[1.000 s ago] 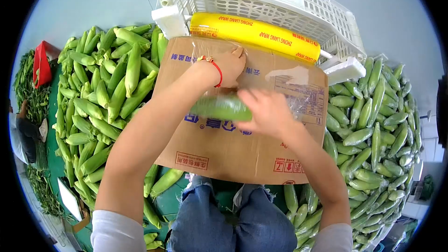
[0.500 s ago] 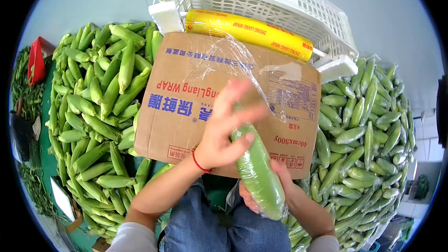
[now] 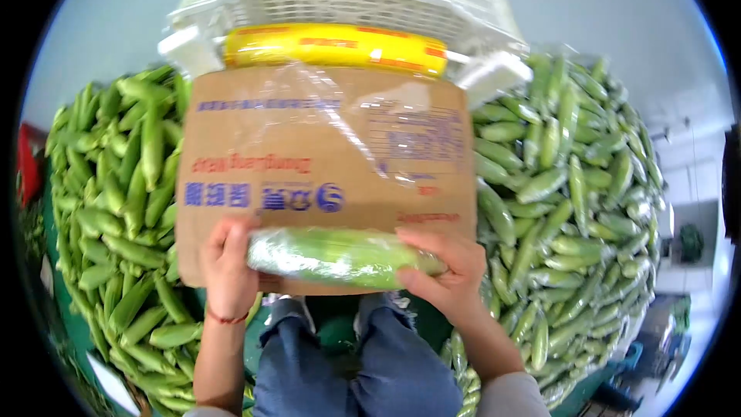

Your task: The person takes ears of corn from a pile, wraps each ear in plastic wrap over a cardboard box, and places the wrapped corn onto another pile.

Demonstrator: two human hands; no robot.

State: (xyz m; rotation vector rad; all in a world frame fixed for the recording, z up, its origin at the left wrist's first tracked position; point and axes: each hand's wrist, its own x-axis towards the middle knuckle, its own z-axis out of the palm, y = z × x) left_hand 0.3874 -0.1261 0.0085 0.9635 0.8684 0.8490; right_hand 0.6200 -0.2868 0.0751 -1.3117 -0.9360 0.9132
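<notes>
- Wrapped corn point(image 3: 332, 257): located at the cardboard box point(image 3: 309, 135), near edge.
- Our right hand point(image 3: 451, 272): closed around its right end.
- Our left hand point(image 3: 233, 274): curled at its left end; grip, we cannot tell.

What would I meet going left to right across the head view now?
Red object → pile of unwrapped corn → left hand → film-wrapped ear → right hand → pile of wrapped corn.
</notes>
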